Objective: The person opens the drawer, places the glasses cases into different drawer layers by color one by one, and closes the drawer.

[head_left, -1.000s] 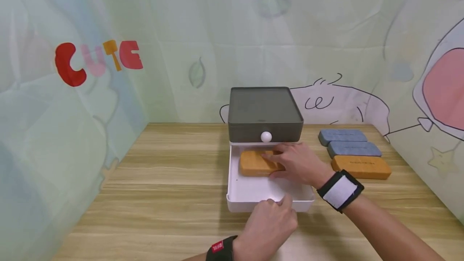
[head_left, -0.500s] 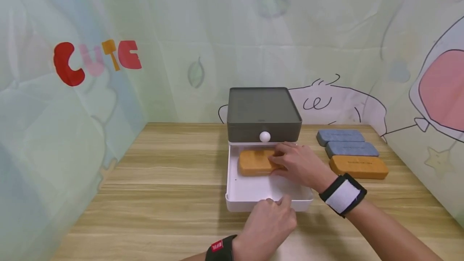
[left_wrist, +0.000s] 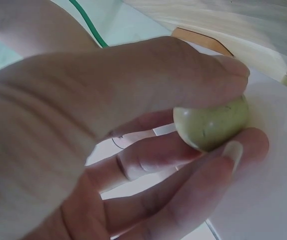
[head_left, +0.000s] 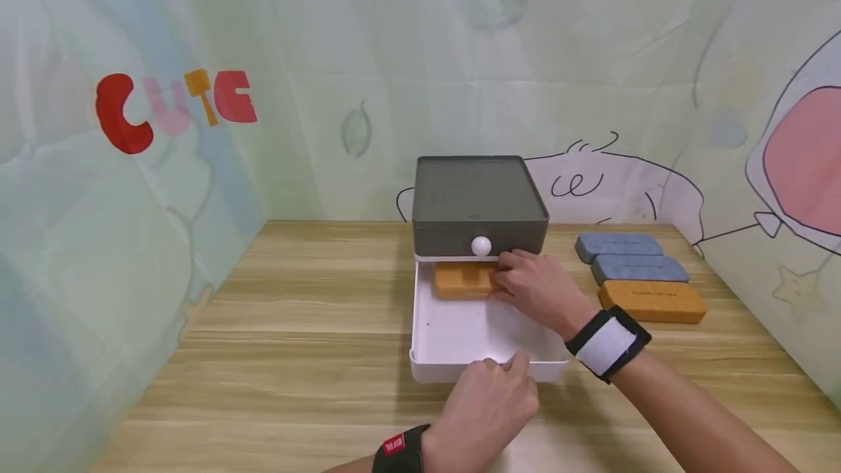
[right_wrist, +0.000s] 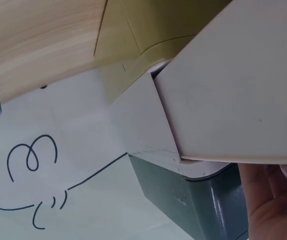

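Note:
My left hand (head_left: 489,411) is at the front of a pulled-out white drawer (head_left: 469,334). Its thumb and fingers pinch the drawer's round knob (left_wrist: 208,125), as the left wrist view shows. Inside, toward the back, lies an orange glasses case (head_left: 464,283), its rear edge under the front of the closed upper drawer. My right hand (head_left: 542,290) reaches over the drawer's right side and grips the case's right end, which it covers. In the right wrist view, only part of that hand (right_wrist: 276,207) shows beyond the drawer's side wall.
The grey drawer box (head_left: 476,192) has a second white knob (head_left: 481,246) on its upper drawer. Right of it on the wooden table (head_left: 315,298) lie two blue cases (head_left: 619,247) and another orange case (head_left: 653,301). Patterned cloth (head_left: 328,35) surrounds the table.
The orange case in the drawer has slid back, partly under the upper drawer, with my right hand moving along. My right fingers have closed in on its end. My left hand has stayed put.

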{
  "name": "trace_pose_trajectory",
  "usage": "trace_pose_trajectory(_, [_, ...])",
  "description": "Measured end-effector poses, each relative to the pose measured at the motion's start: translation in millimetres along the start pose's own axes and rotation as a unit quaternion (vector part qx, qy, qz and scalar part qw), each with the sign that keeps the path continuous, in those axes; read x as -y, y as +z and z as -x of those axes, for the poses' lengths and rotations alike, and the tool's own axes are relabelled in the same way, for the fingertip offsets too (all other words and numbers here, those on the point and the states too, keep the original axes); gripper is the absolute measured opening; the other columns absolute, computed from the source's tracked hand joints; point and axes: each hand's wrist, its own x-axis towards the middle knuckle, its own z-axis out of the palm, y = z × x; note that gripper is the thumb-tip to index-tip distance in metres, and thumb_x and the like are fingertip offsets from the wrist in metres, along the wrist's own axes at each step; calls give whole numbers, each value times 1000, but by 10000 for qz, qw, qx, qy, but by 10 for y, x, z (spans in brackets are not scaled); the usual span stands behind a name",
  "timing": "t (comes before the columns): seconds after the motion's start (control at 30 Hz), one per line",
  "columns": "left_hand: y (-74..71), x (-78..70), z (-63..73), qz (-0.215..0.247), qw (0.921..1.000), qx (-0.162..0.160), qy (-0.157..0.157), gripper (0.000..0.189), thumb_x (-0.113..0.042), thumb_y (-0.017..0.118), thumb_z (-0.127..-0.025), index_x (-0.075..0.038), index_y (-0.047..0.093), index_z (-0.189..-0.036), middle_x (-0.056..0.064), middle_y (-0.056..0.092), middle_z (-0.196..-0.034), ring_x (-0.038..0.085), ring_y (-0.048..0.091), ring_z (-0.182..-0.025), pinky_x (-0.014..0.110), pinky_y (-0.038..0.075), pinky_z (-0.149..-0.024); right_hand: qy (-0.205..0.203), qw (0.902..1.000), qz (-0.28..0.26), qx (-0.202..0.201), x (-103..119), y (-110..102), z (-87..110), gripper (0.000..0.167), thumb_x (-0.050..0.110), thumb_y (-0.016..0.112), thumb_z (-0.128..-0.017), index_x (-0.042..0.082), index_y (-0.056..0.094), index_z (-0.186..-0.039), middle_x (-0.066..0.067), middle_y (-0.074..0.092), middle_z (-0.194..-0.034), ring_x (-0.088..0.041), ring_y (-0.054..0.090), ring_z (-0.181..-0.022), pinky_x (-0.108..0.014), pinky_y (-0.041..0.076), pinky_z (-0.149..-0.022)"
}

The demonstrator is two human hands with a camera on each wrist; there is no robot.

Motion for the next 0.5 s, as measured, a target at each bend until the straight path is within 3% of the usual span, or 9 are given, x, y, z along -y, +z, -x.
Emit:
trace_pose_trajectory(0.33, [-1,-5,-6,27,10000,-16,-42,14,-21,71,-86,-29,72,-75,-8,48,-70,7,48,-48,22,35,-42,248,9988,414,93,24,-6,-34,27,39,84,-82,13,78,-89,-2,67,-82,-17,60,-71,-28,50,-53])
trace_pose_trajectory(0.5, [13,-16,-3,38,9999,-103,-84,14,-21,71,-86,-29,72,-74,-8,49,-71,7,48,-48,22,35,-42,390,9989,244,114,11,-5,-13,27,40,83,-83,14,79,-91,-2,70,-84,-18,62,-73,-30,52,-55])
